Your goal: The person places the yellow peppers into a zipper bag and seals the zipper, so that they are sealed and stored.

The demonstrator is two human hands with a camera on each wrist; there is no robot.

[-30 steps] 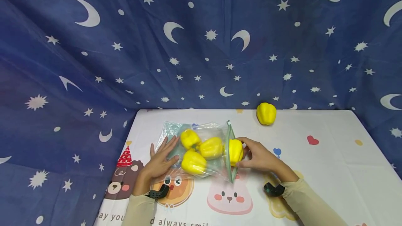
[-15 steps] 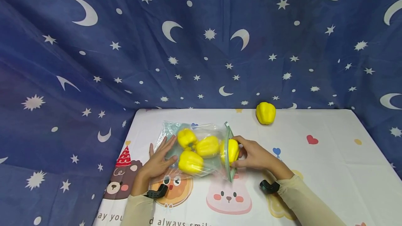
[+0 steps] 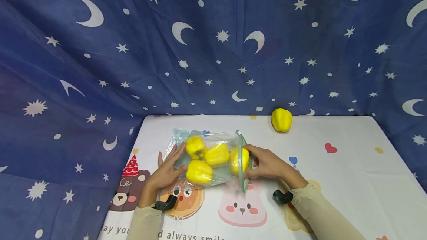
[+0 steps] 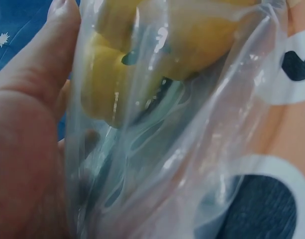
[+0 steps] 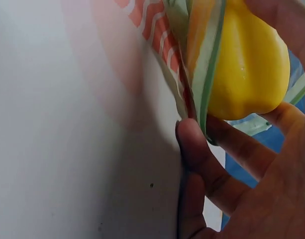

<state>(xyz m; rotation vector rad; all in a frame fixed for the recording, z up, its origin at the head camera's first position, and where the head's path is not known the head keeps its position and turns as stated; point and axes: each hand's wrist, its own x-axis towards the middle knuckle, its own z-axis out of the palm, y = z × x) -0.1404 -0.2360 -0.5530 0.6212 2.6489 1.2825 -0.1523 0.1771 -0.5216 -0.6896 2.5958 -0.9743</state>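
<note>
A clear zip bag (image 3: pixel 222 180) lies on its side with its green-edged mouth facing right. Three yellow bell peppers, one of them the lower bell pepper (image 3: pixel 199 172), sit inside. My left hand (image 3: pixel 166 171) rests on the bag's closed left end with fingers spread; its thumb lies against the plastic in the left wrist view. At the mouth, my right hand (image 3: pixel 268 163) grips another yellow bell pepper (image 5: pixel 252 64), fingers and thumb around its outer end. That pepper is mostly past the green zip strip (image 5: pixel 212 69), and some of my right fingertips are right at the strip.
One more yellow bell pepper (image 3: pixel 281 120) stands at the back of the table, right of the bag. The white tablecloth (image 3: pixel 350 180) has cartoon prints. A blue star-and-moon curtain (image 3: pixel 213 47) hangs behind and to the left.
My right hand has moved left, pushing its bell pepper through the mouth into the bag. The peppers inside have shifted slightly left, while my left hand has stayed nearly still.
</note>
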